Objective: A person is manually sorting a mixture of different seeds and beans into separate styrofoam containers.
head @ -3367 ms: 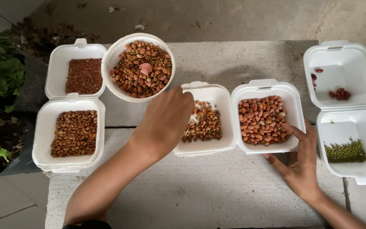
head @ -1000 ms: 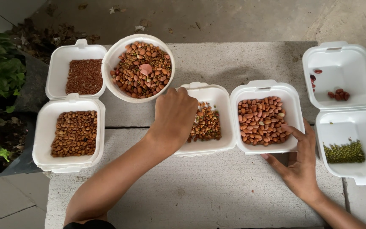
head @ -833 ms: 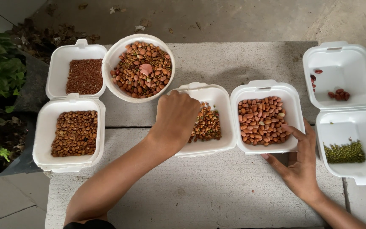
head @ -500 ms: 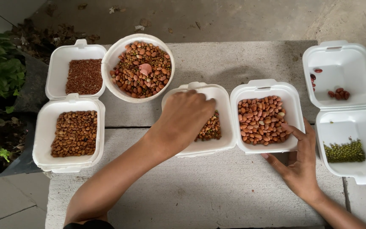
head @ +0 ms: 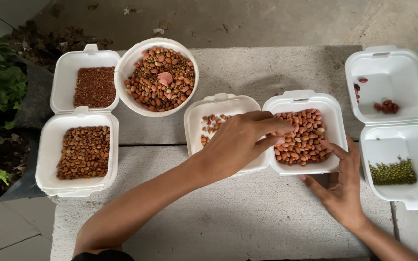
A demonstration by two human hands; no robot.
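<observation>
Two hands work mid-frame: the left hand [head: 240, 145], fingertips pinched, reaches rightward over the square white foam tray of tan peanuts [head: 303, 135]; the right hand [head: 339, 186] lies open, steadying its lower-right edge.

– What is the slab [head: 247, 72] looking like?
– Rough, matt grey concrete, pitted all over.
– And the trays?
– The foam tray [head: 332, 113] near its right edge is showing smooth, matt white; its peanuts [head: 303, 135] are looking faintly glossy.
</observation>
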